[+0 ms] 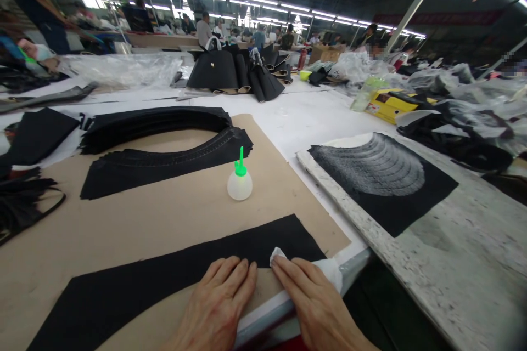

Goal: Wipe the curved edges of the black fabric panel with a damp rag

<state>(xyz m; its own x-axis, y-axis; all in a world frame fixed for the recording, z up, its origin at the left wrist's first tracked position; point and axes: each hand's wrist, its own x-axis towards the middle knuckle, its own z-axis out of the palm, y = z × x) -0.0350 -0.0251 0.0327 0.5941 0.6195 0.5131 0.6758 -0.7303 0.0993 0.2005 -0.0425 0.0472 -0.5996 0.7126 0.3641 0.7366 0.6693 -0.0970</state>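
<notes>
A curved black fabric panel (164, 271) lies flat on the tan sheet (173, 225) at the table's near side. My left hand (224, 296) rests palm down with fingers stretched over the panel's near edge, holding nothing. Close beside it, my right hand (307, 290) presses a white cloth (329, 271) against the same edge; a tip of the cloth pokes out past the fingertips, the rest under the palm. Beyond both hands a round translucent squeeze bottle (239, 186) with a green spout stands upright on the tan sheet.
Stacked black curved pieces (164, 162) lie at the far left of the sheet. To the right, a stained board (436, 252) bears a black piece with white-coated curved layers (382, 170). Further back are black bag parts (222, 71), a yellow box (391, 105) and plastic wrap. People work in the background.
</notes>
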